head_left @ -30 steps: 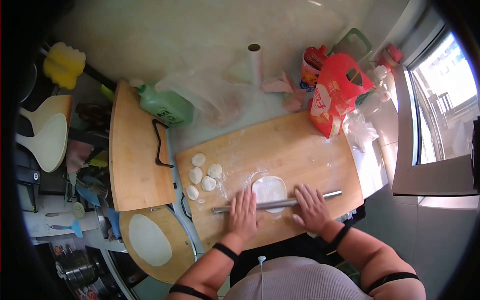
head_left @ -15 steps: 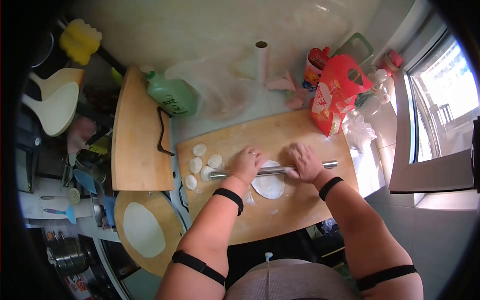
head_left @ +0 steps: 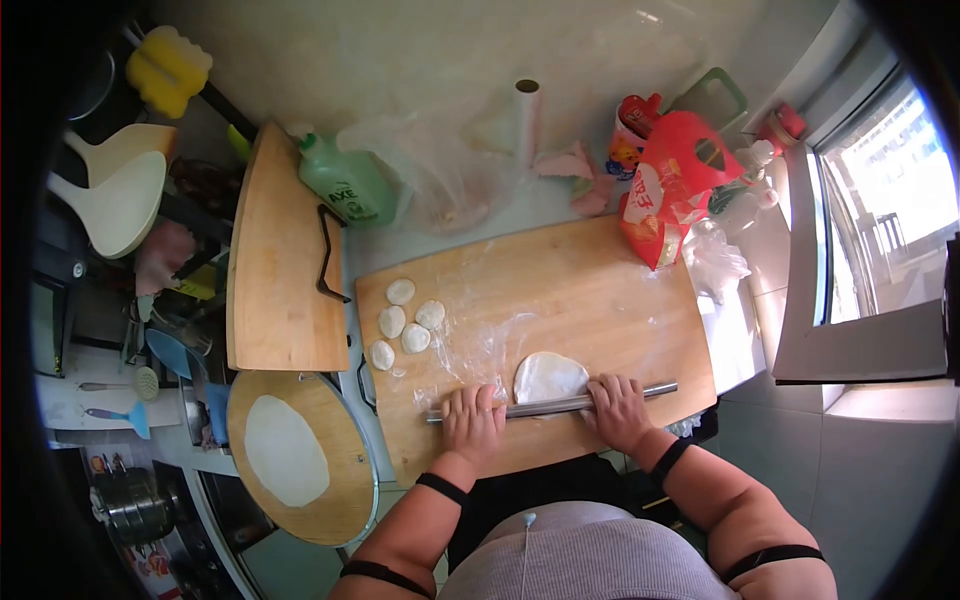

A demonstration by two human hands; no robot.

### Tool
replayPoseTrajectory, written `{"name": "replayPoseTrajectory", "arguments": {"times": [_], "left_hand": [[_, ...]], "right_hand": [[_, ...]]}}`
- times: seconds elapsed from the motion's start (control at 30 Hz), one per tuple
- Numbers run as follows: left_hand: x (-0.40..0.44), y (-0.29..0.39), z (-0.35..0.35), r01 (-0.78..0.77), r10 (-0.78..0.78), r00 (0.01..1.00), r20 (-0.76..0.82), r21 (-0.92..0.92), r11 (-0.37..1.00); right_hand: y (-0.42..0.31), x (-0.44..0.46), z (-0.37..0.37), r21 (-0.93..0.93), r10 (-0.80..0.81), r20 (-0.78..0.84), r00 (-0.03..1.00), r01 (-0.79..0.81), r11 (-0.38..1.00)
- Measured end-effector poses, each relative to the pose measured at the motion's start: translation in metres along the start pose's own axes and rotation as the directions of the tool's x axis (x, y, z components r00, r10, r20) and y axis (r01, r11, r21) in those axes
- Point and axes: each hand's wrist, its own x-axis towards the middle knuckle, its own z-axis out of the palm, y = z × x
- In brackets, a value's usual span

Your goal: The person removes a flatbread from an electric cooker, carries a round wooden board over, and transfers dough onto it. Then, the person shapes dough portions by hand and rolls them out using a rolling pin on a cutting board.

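A metal rolling pin (head_left: 550, 407) lies across the near edge of a flattened piece of dough (head_left: 552, 379) on the floured wooden board (head_left: 600, 290). My left hand (head_left: 474, 418) is curled over the pin's left part, and my right hand (head_left: 618, 405) is closed over it right of the dough. Several small round dough pieces (head_left: 415, 338) sit at the board's left side.
Left of the board are a wooden panel with a black handle (head_left: 285, 260) and a round board (head_left: 350, 480) bearing a large dough sheet (head_left: 287, 451). Behind stand a green bottle (head_left: 350, 185), a plastic-wrap roll (head_left: 527, 125) and a red bag (head_left: 668, 190).
From half a second ago, both hands and the rolling pin have moved back toward my body. The pin now crosses the dough's near edge instead of its far part.
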Motion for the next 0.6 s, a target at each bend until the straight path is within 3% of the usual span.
{"name": "replayPoseTrajectory", "arguments": {"times": [0.13,0.23,0.27,0.33,0.43,0.47,0.5,0.6], "left_hand": [[0.068,-0.014,0.008,-0.014,0.022,0.997,-0.076,0.098,0.995],[0.118,-0.02,0.01,0.0,0.014,0.994,-0.108,0.128,0.992],[0.134,-0.02,0.01,0.039,-0.027,0.994,-0.104,0.113,0.993],[0.137,-0.02,0.011,0.083,-0.073,0.992,-0.102,0.099,0.992],[0.125,-0.018,0.009,0.013,-0.003,0.994,-0.111,0.096,0.995],[0.1,-0.014,0.01,-0.012,0.015,1.0,-0.028,0.108,0.994],[0.075,-0.01,0.01,-0.04,0.034,0.998,0.057,0.118,0.992],[0.003,0.007,-0.004,-0.121,0.104,0.951,0.292,0.041,0.992]], "right_hand": [[0.024,0.051,0.012,-0.05,0.157,0.043,0.987,-0.155,0.987],[0.047,0.1,0.012,-0.065,0.145,0.014,0.989,-0.144,0.988],[0.058,0.11,0.022,-0.092,0.111,-0.104,0.988,-0.121,0.988],[0.065,0.128,0.02,-0.042,0.197,-0.03,0.98,-0.198,0.979],[0.06,0.111,0.018,-0.13,0.084,-0.068,0.994,-0.093,0.987],[0.052,0.092,0.012,-0.077,0.133,0.044,0.99,-0.129,0.989],[0.052,0.065,0.02,-0.071,0.044,-0.008,0.999,-0.044,0.996],[0.028,-0.01,-0.003,-0.013,0.02,0.13,0.991,-0.018,1.0]]}}
